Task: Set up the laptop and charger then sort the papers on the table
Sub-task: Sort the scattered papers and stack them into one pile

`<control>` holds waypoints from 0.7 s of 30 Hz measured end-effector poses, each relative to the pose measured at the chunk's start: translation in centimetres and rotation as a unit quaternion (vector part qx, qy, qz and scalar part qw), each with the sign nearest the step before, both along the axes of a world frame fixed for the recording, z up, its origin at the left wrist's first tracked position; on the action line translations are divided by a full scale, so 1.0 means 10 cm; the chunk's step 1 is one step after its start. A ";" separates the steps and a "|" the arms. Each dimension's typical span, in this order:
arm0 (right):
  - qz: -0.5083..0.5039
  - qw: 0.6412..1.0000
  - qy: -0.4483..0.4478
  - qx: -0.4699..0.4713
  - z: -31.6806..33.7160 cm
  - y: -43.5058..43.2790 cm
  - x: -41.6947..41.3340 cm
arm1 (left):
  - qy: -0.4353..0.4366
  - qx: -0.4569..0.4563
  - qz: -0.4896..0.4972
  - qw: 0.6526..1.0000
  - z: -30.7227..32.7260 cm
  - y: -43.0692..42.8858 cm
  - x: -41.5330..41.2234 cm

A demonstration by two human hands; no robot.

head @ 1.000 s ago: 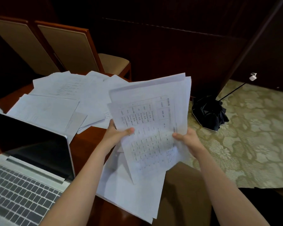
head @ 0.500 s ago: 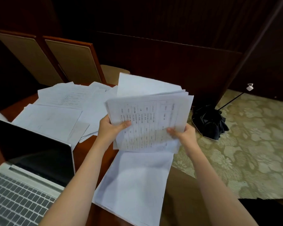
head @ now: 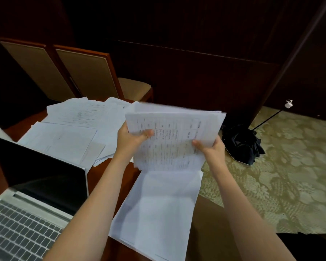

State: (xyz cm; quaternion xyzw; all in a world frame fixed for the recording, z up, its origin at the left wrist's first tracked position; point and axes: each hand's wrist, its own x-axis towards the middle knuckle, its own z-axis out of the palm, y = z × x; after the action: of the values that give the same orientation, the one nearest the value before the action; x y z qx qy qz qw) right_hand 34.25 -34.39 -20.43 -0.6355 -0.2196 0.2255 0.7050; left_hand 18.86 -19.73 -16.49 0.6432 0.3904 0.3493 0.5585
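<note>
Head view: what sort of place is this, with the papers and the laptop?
Likely a meeting or conference room, perhaps in a hotel. Padded wooden chairs stand by a wooden table strewn with papers, the wall is dark wood panelling, and the floor has patterned gold carpet.

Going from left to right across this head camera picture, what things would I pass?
laptop → left hand → sheaf of papers gripped by both hands → right hand → black umbrella
</note>
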 end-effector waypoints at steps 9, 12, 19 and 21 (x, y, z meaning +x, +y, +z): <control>-0.008 1.000 -0.014 0.009 0.03 0.14 -0.05 | -0.006 -0.084 0.038 0.996 -0.10 -0.09 0.01; -0.022 0.998 -0.053 -0.038 0.03 0.11 0.01 | -0.082 -0.118 0.090 0.986 -0.02 0.01 -0.01; 0.017 0.968 0.247 -0.045 -0.43 -0.12 0.05 | -0.239 -0.209 0.003 0.948 -0.22 0.06 -0.10; 0.042 0.945 0.323 -0.004 -0.52 -0.11 0.03 | -0.271 -0.248 -0.034 0.929 -0.34 0.05 -0.10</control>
State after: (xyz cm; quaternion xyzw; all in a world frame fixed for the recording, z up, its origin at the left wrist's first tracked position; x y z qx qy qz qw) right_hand 34.52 -35.54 -25.61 -0.5216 -0.0058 0.4491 0.7254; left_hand 17.82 -19.26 -19.88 0.3778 0.2761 0.3836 0.7962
